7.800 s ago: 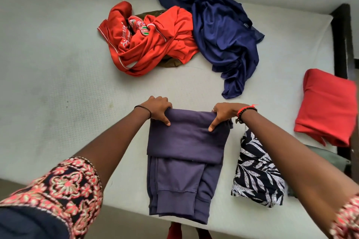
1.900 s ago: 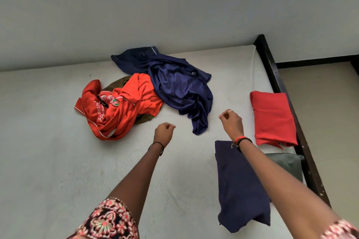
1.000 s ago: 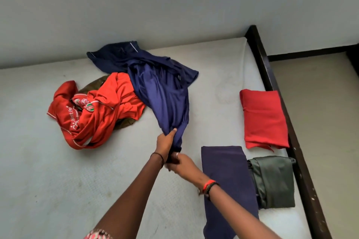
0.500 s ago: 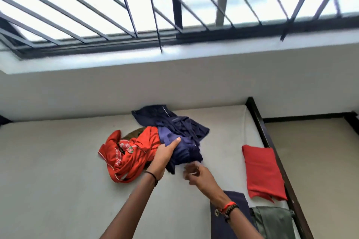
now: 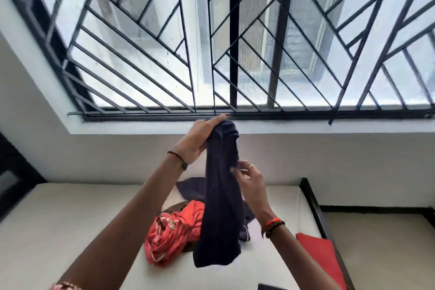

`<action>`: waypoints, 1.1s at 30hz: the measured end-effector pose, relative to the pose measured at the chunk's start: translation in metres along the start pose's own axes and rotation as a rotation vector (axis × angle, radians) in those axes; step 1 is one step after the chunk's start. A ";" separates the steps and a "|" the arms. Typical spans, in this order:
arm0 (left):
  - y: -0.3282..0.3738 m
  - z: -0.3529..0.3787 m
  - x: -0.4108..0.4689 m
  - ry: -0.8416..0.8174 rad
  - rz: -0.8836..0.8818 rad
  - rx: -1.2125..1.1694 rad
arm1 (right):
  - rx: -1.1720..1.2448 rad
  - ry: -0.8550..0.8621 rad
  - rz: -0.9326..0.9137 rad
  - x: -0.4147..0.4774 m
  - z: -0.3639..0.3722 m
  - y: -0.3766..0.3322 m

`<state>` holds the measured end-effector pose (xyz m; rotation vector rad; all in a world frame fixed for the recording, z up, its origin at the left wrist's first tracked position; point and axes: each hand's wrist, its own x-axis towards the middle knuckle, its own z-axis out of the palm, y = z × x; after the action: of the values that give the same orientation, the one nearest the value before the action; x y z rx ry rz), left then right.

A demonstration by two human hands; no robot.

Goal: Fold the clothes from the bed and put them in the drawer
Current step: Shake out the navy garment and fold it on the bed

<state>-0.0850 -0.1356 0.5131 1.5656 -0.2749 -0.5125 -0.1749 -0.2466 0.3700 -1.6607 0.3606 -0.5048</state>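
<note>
The left hand (image 5: 200, 139) is raised high, its fingers and thumb closed over the bunched top of a dark navy garment (image 5: 221, 207). The cloth hangs straight down from that grip in a long narrow drape, its lower edge free above the mattress. The right hand (image 5: 249, 174) is lower and just right of the hanging cloth, fingertips pinching at its edge partway down. There is a ring (image 5: 251, 166) on one finger and a red and black beaded bracelet (image 5: 273, 225) on the wrist. A thin black band (image 5: 177, 158) circles the left wrist.

Below and to the left of the garment, a crumpled red-orange shirt (image 5: 174, 231) lies on the bed (image 5: 70, 219), with a bit of brown cloth (image 5: 174, 207) showing at its far edge. More dark blue fabric (image 5: 193, 189) lies on the mattress behind the hanging piece; I cannot tell whether it is the same garment. Near the right edge of the bed sits a folded red piece (image 5: 322, 254), close to the dark bed frame (image 5: 313, 200). The corner of a dark folded item (image 5: 270, 287) shows at the very near edge.

Beyond the bed rises a pale wall (image 5: 353, 160), and above it a wide window with a black metal grille (image 5: 211, 42).
</note>
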 end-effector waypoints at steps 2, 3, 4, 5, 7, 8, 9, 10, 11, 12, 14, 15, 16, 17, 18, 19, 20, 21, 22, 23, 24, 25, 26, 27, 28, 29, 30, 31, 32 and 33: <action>0.035 -0.007 -0.008 -0.046 0.076 -0.030 | 0.014 0.039 -0.059 0.007 -0.008 -0.034; 0.049 -0.010 -0.011 -0.062 0.103 -0.031 | 0.019 0.038 -0.080 0.011 -0.013 -0.049; 0.066 -0.015 -0.016 -0.071 0.124 -0.033 | 0.026 0.031 -0.105 0.014 -0.018 -0.067; 0.079 -0.020 -0.019 -0.082 0.146 -0.035 | 0.035 0.024 -0.126 0.017 -0.023 -0.082; 0.103 -0.027 -0.023 -0.087 0.191 -0.045 | 0.067 0.030 -0.151 0.024 -0.034 -0.110; 0.112 -0.030 -0.024 -0.066 0.211 -0.018 | 0.084 0.040 -0.155 0.026 -0.039 -0.123; 0.121 -0.032 -0.025 -0.030 0.237 0.048 | 0.091 0.059 -0.161 0.029 -0.045 -0.136; 0.128 -0.035 -0.026 0.014 0.259 0.136 | 0.081 0.088 -0.166 0.033 -0.051 -0.148; 0.135 -0.038 -0.026 0.051 0.286 0.233 | 0.064 0.117 -0.176 0.036 -0.058 -0.161; 0.141 -0.041 -0.026 0.073 0.307 0.315 | 0.030 0.146 -0.196 0.039 -0.065 -0.173; 0.152 -0.050 -0.025 0.081 0.314 0.400 | -0.034 0.162 -0.250 0.042 -0.076 -0.198; 0.157 -0.053 -0.025 0.088 0.303 0.398 | -0.059 0.153 -0.276 0.042 -0.081 -0.209; 0.161 -0.057 -0.024 0.096 0.285 0.377 | -0.067 0.120 -0.291 0.043 -0.085 -0.217; 0.165 -0.060 -0.023 0.096 0.273 0.359 | -0.070 0.073 -0.304 0.043 -0.090 -0.225; 0.169 -0.062 -0.023 0.100 0.260 0.355 | -0.098 0.020 -0.316 0.044 -0.095 -0.229; 0.173 -0.063 -0.025 0.099 0.253 0.365 | -0.150 -0.026 -0.332 0.046 -0.101 -0.232; 0.176 -0.064 -0.025 0.095 0.245 0.377 | -0.211 -0.069 -0.341 0.047 -0.106 -0.234; 0.178 -0.064 -0.026 0.083 0.236 0.389 | -0.236 -0.102 -0.339 0.046 -0.111 -0.236; 0.181 -0.062 -0.027 0.064 0.227 0.389 | -0.243 -0.124 -0.328 0.047 -0.116 -0.238; 0.182 -0.062 -0.026 0.036 0.209 0.374 | -0.237 -0.149 -0.317 0.046 -0.119 -0.239; 0.184 -0.061 -0.026 -0.004 0.187 0.339 | -0.237 -0.170 -0.311 0.046 -0.122 -0.241; 0.185 -0.060 -0.025 -0.050 0.164 0.304 | -0.239 -0.181 -0.306 0.046 -0.125 -0.241; 0.186 -0.059 -0.024 -0.092 0.144 0.271 | -0.240 -0.179 -0.308 0.047 -0.128 -0.242; 0.188 -0.058 -0.023 -0.122 0.132 0.247 | -0.233 -0.166 -0.314 0.048 -0.130 -0.243; 0.190 -0.057 -0.024 -0.161 0.124 0.223 | -0.226 -0.140 -0.317 0.051 -0.133 -0.242; 0.193 -0.056 -0.025 -0.196 0.120 0.194 | -0.223 -0.111 -0.317 0.054 -0.136 -0.242; 0.196 -0.054 -0.024 -0.231 0.111 0.143 | -0.219 -0.086 -0.311 0.056 -0.139 -0.243; 0.198 -0.053 -0.023 -0.256 0.109 0.106 | -0.211 -0.073 -0.305 0.058 -0.142 -0.243; 0.200 -0.052 -0.021 -0.265 0.114 0.096 | -0.204 -0.068 -0.299 0.061 -0.145 -0.244; 0.200 -0.052 -0.020 -0.260 0.127 0.112 | -0.193 -0.071 -0.281 0.063 -0.148 -0.244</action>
<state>-0.0505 -0.0947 0.7140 1.5776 -0.6062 -0.6099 -0.2106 -0.3674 0.6337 -1.9244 0.1260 -0.6332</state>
